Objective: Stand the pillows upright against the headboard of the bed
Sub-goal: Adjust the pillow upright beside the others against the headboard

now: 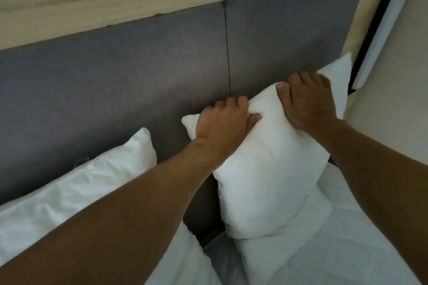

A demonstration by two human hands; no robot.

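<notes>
A white pillow (273,169) stands upright against the grey padded headboard (139,71), right of the headboard's vertical seam. My left hand (222,122) grips its top edge near the left corner. My right hand (310,99) grips the top edge further right, fingers curled over behind it. A second white pillow (76,183) leans against the headboard at the left, its corner pointing up. My left forearm crosses in front of that pillow.
White bed sheets (359,250) cover the mattress below the pillows. A dark gap (203,220) shows between the two pillows. A pale wooden ledge (115,11) tops the headboard. At the right stands a cream wall (382,122) with a white-framed panel (389,21).
</notes>
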